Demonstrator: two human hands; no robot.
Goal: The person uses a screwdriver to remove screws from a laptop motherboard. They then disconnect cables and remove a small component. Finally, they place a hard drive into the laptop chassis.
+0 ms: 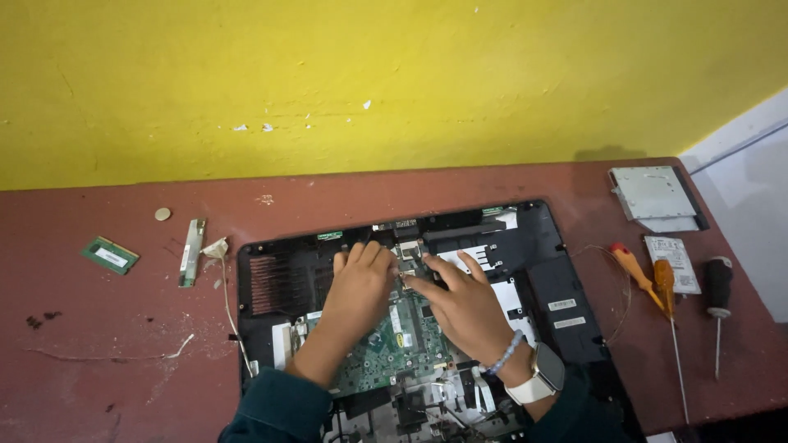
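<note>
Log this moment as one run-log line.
left hand: on green circuit board | right hand: beside it | opened laptop base | screwdrivers right

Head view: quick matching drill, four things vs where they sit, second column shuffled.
Things:
1. memory stick
2. coin
3. black-handled screwdriver
4. disc drive

Places:
A. far right corner of the table, near the wall
B. right edge, beside the two orange-handled screwdrivers
C. far left, green, lying flat by itself
D. left of the open laptop, small and round, near the narrow circuit strip

Pairs: 1-C, 2-D, 3-B, 4-A

Both hands, left hand and right hand, rest on the laptop's circuit board.
</note>
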